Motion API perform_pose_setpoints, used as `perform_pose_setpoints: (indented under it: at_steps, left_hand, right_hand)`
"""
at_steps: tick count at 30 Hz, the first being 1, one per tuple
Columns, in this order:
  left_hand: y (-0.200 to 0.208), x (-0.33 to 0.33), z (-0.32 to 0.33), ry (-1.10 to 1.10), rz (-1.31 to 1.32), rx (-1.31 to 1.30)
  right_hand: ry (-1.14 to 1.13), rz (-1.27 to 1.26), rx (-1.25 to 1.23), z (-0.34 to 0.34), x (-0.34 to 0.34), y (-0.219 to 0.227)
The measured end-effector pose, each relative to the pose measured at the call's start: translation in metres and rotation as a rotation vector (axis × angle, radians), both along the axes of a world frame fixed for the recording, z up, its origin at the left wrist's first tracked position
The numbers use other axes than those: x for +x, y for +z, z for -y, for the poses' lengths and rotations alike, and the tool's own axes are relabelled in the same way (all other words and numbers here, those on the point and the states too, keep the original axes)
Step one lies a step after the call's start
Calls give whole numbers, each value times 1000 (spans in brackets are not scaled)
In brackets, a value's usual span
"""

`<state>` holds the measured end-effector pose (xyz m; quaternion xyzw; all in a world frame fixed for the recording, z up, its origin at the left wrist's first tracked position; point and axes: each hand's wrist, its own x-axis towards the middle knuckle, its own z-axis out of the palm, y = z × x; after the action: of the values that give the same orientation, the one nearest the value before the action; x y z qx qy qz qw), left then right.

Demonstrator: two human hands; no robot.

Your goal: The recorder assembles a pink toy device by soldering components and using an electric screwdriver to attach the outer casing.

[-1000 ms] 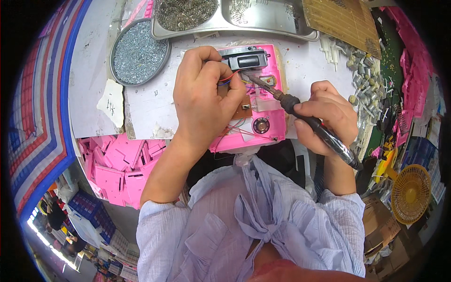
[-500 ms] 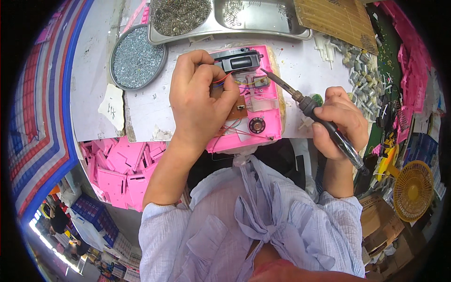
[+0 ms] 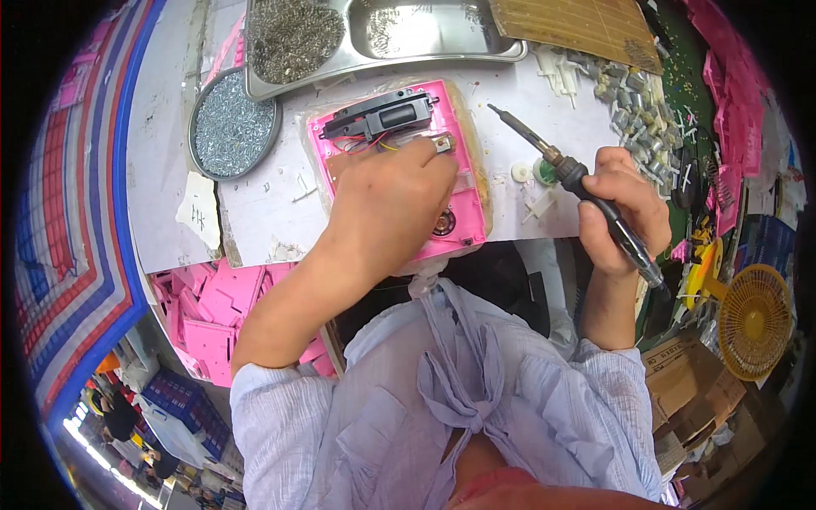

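Observation:
My left hand (image 3: 387,195) lies over a pink plastic casing (image 3: 474,191), its fingers curled down beside a small metal-fronted part (image 3: 442,144). Whatever the fingertips pinch is hidden beneath the hand. A black battery-box-like unit (image 3: 398,114) sits in the far end of the casing, with thin red and yellow wires running near it. Part of a round speaker (image 3: 444,223) shows below my wrist side. My right hand (image 3: 627,208) is closed around a soldering iron (image 3: 568,166), whose tip points far left, over the table beside the casing and apart from it.
At the far left stands a round dish of screws (image 3: 235,125); behind the casing is a steel tray (image 3: 425,34) with small springs. Several small motors (image 3: 633,106) are heaped at right, near cardboard (image 3: 586,30). Pink plastic parts (image 3: 225,293) lie lower left; a yellow fan (image 3: 754,321) stands right.
My left hand has shifted right across the casing, now covering its middle and uncovering the black unit's left part. The soldering iron's tip has moved away from the casing's edge.

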<state>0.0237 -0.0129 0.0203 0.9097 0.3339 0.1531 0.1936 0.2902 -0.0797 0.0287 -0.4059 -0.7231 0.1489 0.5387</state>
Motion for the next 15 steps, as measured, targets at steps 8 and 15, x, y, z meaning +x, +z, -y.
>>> perform_pose_setpoints:
  at_steps: [8,15]
  left_hand:
    - [2,-6,0,129,335,-290]
    - [-5,-10,0,282,435,-465]
  right_hand:
    - [-111,-154,-266,0,-30,-8]
    - [-54,-89,-381,-19,-70,-9]
